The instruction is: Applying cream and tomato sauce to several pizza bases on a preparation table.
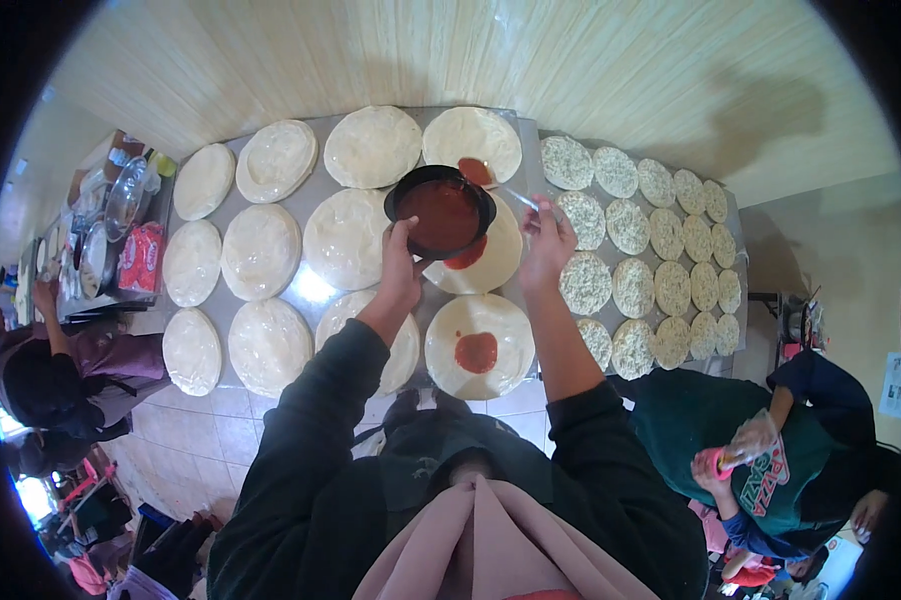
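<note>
Twelve pale dough rounds, in three rows of four, on a metal table (316, 287); some places look stacked. Three of them, the right-hand column, bear red sauce: near round (516, 350), one central pool with a small spot beside it; middle round (504, 245), a patch partly hidden; far round (471, 135), a patch at its near edge.

One black bowl (426, 173), part-filled with sauce, held above the middle round and overlapping the far one. Left hand (401, 272): fingers curled on the bowl's near-left side, gripping it. Right hand (551, 235): fingers closed around the handle of one metal spoon (516, 196), its head at the far patch; contact with the dough cannot be told.

Handling notes, by judgement: keep the bowl level and close to the spoon, so drips fall on dough; portion evenly; work outward from the centre with light pressure, leaving a bare rim.
</note>
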The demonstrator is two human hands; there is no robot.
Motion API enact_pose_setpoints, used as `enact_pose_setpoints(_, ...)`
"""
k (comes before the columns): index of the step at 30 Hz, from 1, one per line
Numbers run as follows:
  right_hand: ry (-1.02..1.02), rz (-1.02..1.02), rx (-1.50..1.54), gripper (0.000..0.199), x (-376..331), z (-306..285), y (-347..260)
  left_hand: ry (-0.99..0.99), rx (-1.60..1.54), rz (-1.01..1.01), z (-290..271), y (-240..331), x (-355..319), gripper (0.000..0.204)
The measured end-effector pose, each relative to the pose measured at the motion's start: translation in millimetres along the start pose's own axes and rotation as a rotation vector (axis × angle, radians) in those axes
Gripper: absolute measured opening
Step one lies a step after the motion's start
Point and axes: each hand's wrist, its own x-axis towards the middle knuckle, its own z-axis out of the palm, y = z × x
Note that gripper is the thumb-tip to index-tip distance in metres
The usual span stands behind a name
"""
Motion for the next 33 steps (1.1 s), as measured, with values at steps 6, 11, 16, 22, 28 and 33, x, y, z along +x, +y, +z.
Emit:
enact_pose_setpoints(6, -0.182, -0.506, -0.605, 0.016, 79.8, 21.7, 31.2, 0.046, -0.036, 0.009, 4.9, 3.2, 19.0, 0.049)
enact_pose_setpoints(11, -0.302, -0.822, -0.985, 0.016, 85.3, 28.1, 24.2, 0.046, -0.002, 0.015, 6.3, 9.7, 30.1, 0.052)
enact_pose_setpoints(16, -0.405, -0.811, -0.668, 0.01, 37.1, 30.1, -16.8, 0.093, 0.027, 0.015, 10.0, 11.2, 41.6, 0.051)
enact_pose_setpoints(22, -0.359, -0.574, -0.701, 0.012, 31.8, 5.3, 10.1, 0.026, 0.073, 0.046, 40.6, 9.7, 39.4, 0.059)
enact_pose_setpoints(28, -0.107, -0.183, -0.22, 0.016, 35.0, -0.8, 34.5, 0.024, 0.039, 0.04, 43.4, 6.1, 43.8, 0.061)
enact_pose_setpoints(33, -0.047, -0.052, -0.066, 0.017, 36.5, 2.6, 24.6, 0.091, 0.044, 0.012, 40.0, 8.6, 46.4, 0.053)
